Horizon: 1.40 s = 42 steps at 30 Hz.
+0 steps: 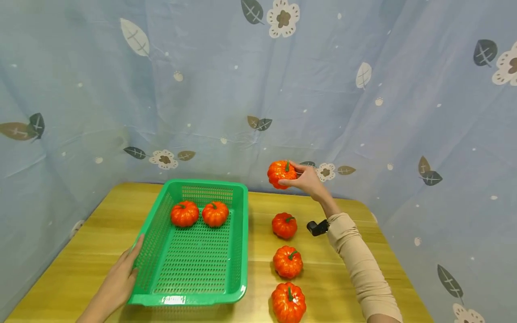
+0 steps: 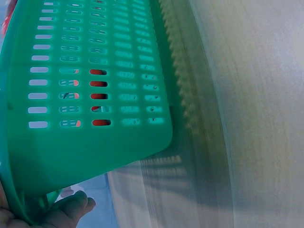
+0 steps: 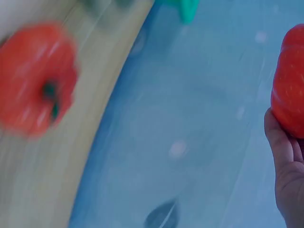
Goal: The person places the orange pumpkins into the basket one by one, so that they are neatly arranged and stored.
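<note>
A small orange-red pumpkin (image 1: 278, 174) with a green stem is held up over the far side of the table by my right hand (image 1: 310, 183), fingers and thumb around it. The right wrist view shows that pumpkin (image 3: 290, 85) at its right edge, above the thumb. My left hand (image 1: 115, 283) grips the left rim of a green plastic basket (image 1: 244, 242); in the left wrist view the thumb (image 2: 71, 206) hooks at the rim. Inside the basket, two pumpkins sit side by side at the far end, a left one (image 1: 184, 214) and a right one (image 1: 215, 214).
Right of the basket, three more pumpkins stand in a column on the wooden table (image 1: 335, 278): a far one (image 1: 284, 225), a middle one (image 1: 287, 262) and a near one (image 1: 288, 303). A patterned blue curtain (image 1: 210, 89) hangs behind the table's far edge.
</note>
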Each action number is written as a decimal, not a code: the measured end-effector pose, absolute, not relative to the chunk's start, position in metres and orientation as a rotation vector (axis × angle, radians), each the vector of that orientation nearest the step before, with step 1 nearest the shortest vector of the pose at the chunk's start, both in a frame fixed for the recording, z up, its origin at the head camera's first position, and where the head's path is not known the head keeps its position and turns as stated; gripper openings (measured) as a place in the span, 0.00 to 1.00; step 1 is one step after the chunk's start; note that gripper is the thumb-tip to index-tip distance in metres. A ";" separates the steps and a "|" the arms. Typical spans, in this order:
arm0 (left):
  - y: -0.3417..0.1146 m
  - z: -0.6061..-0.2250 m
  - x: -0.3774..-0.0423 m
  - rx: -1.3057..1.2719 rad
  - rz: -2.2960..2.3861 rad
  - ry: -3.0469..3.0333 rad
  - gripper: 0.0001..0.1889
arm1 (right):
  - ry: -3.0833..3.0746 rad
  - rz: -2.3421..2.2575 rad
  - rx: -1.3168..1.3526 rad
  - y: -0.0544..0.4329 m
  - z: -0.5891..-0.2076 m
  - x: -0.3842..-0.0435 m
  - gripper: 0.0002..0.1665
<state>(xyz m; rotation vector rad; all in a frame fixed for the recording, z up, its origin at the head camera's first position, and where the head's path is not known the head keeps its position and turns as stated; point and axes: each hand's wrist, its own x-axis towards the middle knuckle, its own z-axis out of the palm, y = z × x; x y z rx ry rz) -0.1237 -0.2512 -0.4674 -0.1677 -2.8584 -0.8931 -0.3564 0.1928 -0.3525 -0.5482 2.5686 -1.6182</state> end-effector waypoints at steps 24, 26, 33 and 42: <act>-0.247 -0.466 -0.119 -0.166 -0.942 -2.785 0.42 | 2.578 -0.803 -1.155 -0.043 -0.348 -0.291 0.49; -0.248 -0.466 -0.119 -0.165 -0.934 -2.770 0.42 | 2.562 -0.726 -1.198 -0.056 -0.352 -0.283 0.47; -0.248 -0.464 -0.121 -0.157 -0.925 -2.773 0.43 | 2.622 -0.343 -1.279 -0.090 -0.385 -0.267 0.41; -0.246 -0.467 -0.118 -0.144 -0.942 -2.763 0.43 | 2.605 -0.238 -1.088 -0.105 -0.424 -0.262 0.46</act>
